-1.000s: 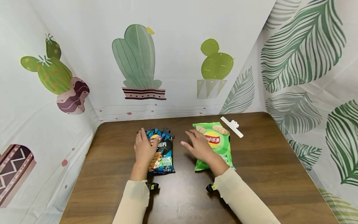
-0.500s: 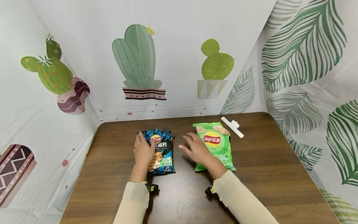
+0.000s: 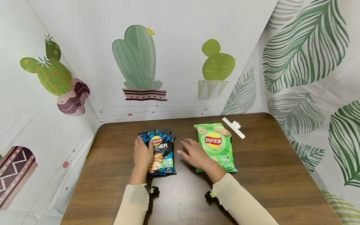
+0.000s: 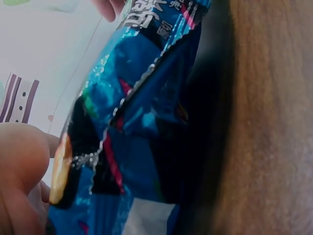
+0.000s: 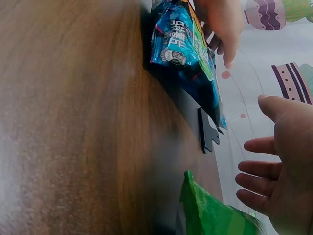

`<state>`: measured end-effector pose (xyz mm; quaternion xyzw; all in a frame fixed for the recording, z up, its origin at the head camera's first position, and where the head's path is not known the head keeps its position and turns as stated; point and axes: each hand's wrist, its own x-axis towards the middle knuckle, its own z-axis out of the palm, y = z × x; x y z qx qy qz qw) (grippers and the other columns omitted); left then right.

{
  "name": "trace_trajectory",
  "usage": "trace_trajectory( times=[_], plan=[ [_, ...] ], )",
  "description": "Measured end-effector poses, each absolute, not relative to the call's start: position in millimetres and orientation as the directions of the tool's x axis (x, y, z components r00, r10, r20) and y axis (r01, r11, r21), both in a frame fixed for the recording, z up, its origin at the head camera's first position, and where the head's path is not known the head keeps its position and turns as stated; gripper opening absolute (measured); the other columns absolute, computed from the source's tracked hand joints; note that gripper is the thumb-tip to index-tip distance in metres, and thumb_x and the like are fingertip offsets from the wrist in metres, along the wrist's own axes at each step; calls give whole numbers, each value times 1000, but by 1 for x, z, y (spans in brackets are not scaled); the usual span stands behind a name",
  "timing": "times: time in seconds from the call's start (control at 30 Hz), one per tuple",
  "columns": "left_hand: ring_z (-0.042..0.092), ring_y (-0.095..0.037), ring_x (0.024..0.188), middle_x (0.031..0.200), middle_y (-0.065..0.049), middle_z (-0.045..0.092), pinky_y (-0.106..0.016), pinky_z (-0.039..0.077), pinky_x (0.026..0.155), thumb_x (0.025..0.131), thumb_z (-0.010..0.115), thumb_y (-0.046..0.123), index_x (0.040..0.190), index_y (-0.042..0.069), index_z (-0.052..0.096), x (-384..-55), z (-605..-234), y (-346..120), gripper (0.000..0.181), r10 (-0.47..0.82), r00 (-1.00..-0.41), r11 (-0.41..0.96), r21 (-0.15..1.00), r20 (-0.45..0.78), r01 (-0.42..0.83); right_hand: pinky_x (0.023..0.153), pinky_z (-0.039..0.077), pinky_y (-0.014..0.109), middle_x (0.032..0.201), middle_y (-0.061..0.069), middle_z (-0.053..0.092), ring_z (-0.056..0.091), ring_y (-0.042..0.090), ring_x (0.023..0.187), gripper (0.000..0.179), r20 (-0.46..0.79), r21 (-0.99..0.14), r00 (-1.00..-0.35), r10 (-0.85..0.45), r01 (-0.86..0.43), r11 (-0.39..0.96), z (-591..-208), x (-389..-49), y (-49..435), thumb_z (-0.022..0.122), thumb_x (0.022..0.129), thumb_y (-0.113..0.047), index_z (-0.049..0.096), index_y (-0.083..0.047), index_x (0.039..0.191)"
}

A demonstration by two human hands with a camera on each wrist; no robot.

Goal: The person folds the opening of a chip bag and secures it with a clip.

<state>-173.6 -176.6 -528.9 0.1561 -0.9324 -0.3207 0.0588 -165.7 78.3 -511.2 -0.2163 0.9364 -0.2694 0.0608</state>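
Note:
A blue-and-black bag of potato chips (image 3: pixel 166 153) lies on the left of the table. My left hand (image 3: pixel 142 153) is over its left side, fingers straight and loosely spread, thumb along the front. The left wrist view has the left hand (image 4: pixel 22 171) beside the same chip bag (image 4: pixel 142 103). To the right lies a green bag of potato chips (image 3: pixel 216 147). My right hand (image 3: pixel 197 153) hovers at its left edge, palm down, fingers relaxed and pointing left. In the right wrist view, the right hand (image 5: pixel 288 156) is above the green chip bag (image 5: pixel 210 210), gripping nothing.
A black clip (image 3: pixel 170 133) lies at the blue bag's top right corner. A white clip (image 3: pixel 233 127) rests beyond the green bag. The brown wooden table (image 3: pixel 270 165) ends at a patterned cloth backdrop (image 3: pixel 182 62). Cameras are strapped to both wrists.
My right hand has moved left and slightly nearer, uncovering the green bag's logo. The left hand has drawn back slightly toward me. Both bags stay in place.

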Motion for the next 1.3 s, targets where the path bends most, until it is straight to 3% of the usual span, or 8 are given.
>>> trace_trajectory(
  times=[0.43, 0.73, 1.03, 1.3],
  plan=[
    [42, -52, 138, 154, -35, 33, -65, 38, 111, 106, 43, 42, 156, -11, 21, -172, -532, -181, 76, -352, -935, 714, 631, -51, -303, 117, 36, 53, 151, 15, 49, 46, 35, 141, 64, -15, -506, -883, -470, -399, 765, -519, -162, 71, 52, 103, -50, 46, -10, 152],
    [53, -51, 128, 141, -35, 52, -64, 43, 105, 108, 37, 39, 149, -10, 39, -172, -530, -183, 64, -336, -940, 745, 596, -52, -299, 120, 32, 55, 150, 16, 49, 45, 36, 142, 63, -29, -519, -859, -512, -425, 742, -524, -160, 65, 50, 103, -51, 49, -9, 150],
    [53, -52, 128, 140, -35, 53, -65, 42, 105, 108, 37, 35, 149, -8, 42, -170, -532, -185, 59, -340, -939, 721, 629, -44, -291, 121, 29, 55, 150, 16, 50, 45, 37, 142, 63, -77, -531, -847, -527, -412, 740, -524, -156, 60, 43, 105, -55, 46, -13, 152],
    [46, -51, 136, 149, -32, 47, -63, 37, 113, 109, 36, 36, 153, -5, 36, -168, -530, -187, 60, -326, -939, 646, 699, -111, -307, 123, 25, 57, 156, 20, 44, 38, 41, 147, 66, -115, -585, -845, -522, -367, 723, -523, -154, 58, 40, 105, -56, 42, -12, 155]
  ],
)
